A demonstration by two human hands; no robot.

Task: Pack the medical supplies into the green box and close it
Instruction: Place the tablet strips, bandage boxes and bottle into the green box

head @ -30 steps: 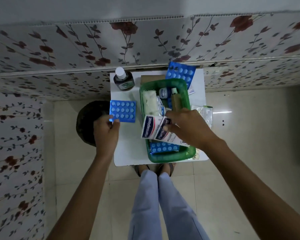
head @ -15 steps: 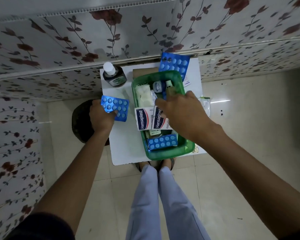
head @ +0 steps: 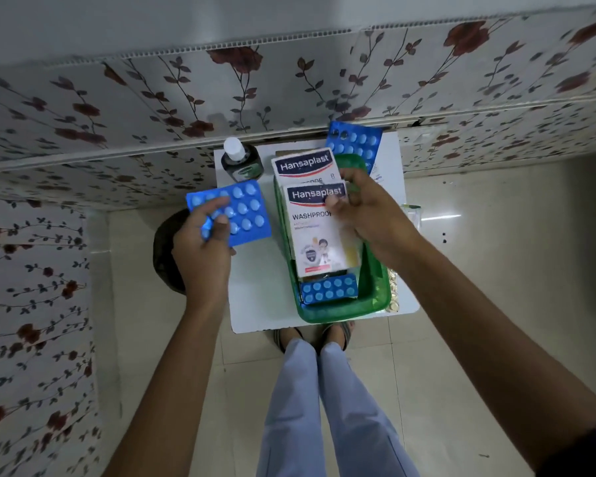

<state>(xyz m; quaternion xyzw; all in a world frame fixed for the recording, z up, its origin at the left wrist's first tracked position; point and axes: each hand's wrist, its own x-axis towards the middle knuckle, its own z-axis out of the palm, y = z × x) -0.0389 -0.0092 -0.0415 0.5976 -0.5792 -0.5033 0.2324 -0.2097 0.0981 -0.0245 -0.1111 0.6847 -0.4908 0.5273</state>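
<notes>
The green box (head: 375,297) stands on a small white table (head: 255,304). My right hand (head: 369,215) holds two white Hansaplast plaster packs (head: 319,232) fanned out above the box, hiding most of its inside. A blue blister pack (head: 329,290) lies in the box's near end. My left hand (head: 203,246) grips another blue blister pack (head: 245,211) above the table's left side. A third blue blister pack (head: 355,141) leans at the table's far edge behind the box. A dark bottle with a white cap (head: 240,161) stands at the far left corner.
A flowered wall panel (head: 289,91) runs right behind the table. A dark round stool or bin (head: 164,256) sits on the floor left of the table. A strip of yellowish tablets (head: 393,297) lies right of the box. My legs and sandalled feet (head: 324,339) are below the near edge.
My right hand has lifted the two plaster packs up and turned them face-up over the box. My left hand has raised its blister pack higher.
</notes>
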